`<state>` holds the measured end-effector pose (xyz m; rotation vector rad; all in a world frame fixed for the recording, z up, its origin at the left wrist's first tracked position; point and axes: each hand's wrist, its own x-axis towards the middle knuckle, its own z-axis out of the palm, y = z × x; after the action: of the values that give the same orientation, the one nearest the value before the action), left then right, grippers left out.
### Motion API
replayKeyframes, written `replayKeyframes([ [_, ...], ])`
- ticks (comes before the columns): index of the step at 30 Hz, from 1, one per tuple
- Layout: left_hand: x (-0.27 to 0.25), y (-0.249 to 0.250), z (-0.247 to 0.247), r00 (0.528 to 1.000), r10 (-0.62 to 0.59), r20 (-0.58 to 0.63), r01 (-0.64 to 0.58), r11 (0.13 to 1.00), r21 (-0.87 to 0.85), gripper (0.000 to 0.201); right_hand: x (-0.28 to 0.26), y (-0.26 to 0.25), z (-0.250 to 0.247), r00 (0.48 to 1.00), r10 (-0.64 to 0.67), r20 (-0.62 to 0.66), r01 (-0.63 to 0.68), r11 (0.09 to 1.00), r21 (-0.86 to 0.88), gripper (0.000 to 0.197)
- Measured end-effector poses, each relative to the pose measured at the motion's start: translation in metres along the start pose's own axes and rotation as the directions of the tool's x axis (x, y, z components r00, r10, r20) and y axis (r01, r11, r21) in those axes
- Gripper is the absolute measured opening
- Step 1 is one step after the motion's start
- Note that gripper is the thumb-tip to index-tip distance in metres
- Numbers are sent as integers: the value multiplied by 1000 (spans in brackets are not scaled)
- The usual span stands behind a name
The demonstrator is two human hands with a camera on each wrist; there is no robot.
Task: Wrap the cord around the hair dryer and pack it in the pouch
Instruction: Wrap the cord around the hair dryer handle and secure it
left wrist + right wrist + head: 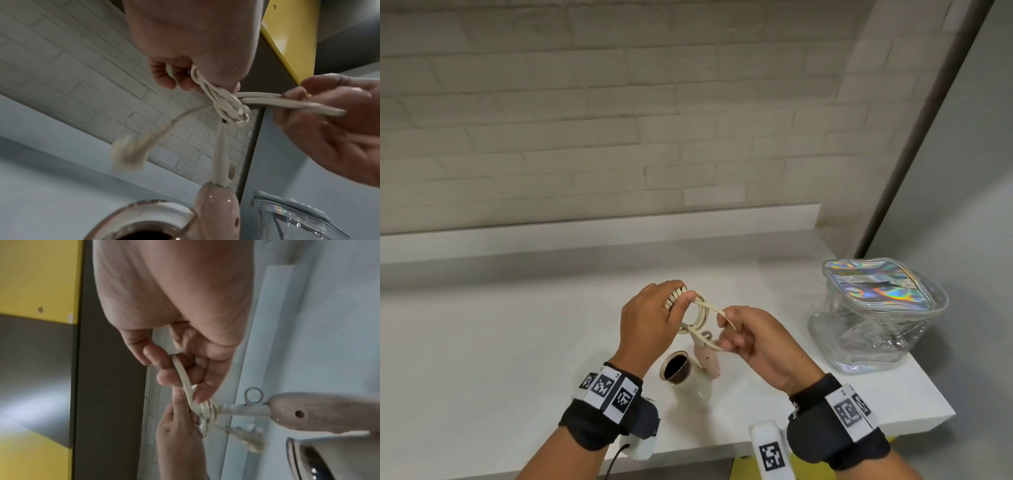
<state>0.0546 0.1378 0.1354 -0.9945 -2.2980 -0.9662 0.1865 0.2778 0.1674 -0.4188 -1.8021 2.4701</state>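
Head view has my left hand (650,318) gripping the coiled cord (700,313) above the white counter (500,342), while my right hand (753,339) pinches a loop of it at 3 o'clock. Hair dryer (688,373) dangles underneath at 6 o'clock, and the shiny pouch (876,315) sits way off at 3 o'clock.

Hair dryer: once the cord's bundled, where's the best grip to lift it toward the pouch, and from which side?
Probably the pink handle, taken from the right. It lies free on the table under the cord coil, slim enough to close fingers round. The wide barrel mouth blocks the left, and the right hand and pouch are on the right.
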Motion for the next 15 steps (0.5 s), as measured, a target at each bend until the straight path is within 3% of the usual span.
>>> replayKeyframes([
  [3, 1, -2, 2, 1000, -2, 13, 2, 1000, -2, 39, -5, 1, 1, 998, 10, -63, -20, 987, -161, 20],
  [6, 1, -2, 5, 1000, -19, 24, 20, 999, -29, 40, -9, 3, 2, 987, -110, -119, 49, 902, -428, 18],
  [8, 2, -7, 6, 999, -30, 30, 31, 999, -30, 41, -12, 3, 0, 967, -193, -168, 81, 853, -515, 19],
  [10, 3, -11, 6, 999, -33, 42, 35, 999, -24, 41, -14, 4, -2, 958, -214, -191, 103, 878, -468, 20],
  [13, 0, -9, 8, 997, -49, 61, 52, 997, -49, 40, -16, 7, 1, 964, -153, -220, 106, 972, -209, 23],
  [15, -3, -6, 10, 995, -73, 65, 79, 993, -89, 41, -14, 9, 2, 960, -139, -243, 101, 982, -162, 24],
])
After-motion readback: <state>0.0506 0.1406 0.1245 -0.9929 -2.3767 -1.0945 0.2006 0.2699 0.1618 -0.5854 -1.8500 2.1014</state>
